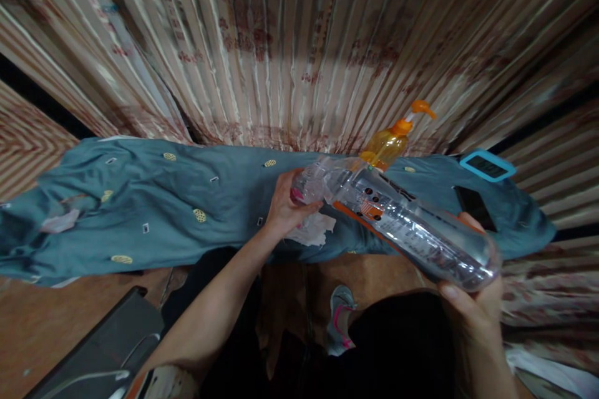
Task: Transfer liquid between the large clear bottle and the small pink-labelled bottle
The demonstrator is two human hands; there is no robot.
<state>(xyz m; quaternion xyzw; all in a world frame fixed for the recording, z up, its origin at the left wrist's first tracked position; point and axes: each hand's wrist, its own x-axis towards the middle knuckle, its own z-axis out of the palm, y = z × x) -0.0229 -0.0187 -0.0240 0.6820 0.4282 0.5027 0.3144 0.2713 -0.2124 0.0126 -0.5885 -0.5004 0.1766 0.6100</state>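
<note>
A large clear plastic water bottle (pixel 421 224) with dark print and an orange picture on its side is held slantwise in front of me. My left hand (pixel 286 206) is closed round its top end, where clear plastic and a bit of pink show. At the bottle's base, my right hand (pixel 477 305) grips from below and behind, with some fingers hidden by the bottle. Crumpled white tissue (pixel 313 229) shows just under my left hand; whether the hand touches it I cannot tell.
A teal patterned cloth (pixel 173 199) covers the long surface. Behind the bottle stands an orange pump bottle (pixel 388 140). To the right are a blue-framed digital clock (pixel 487 165) and a black phone (pixel 473 206). Pleated curtains (pixel 299 62) hang behind. A grey box-like object (pixel 103 349) is at lower left.
</note>
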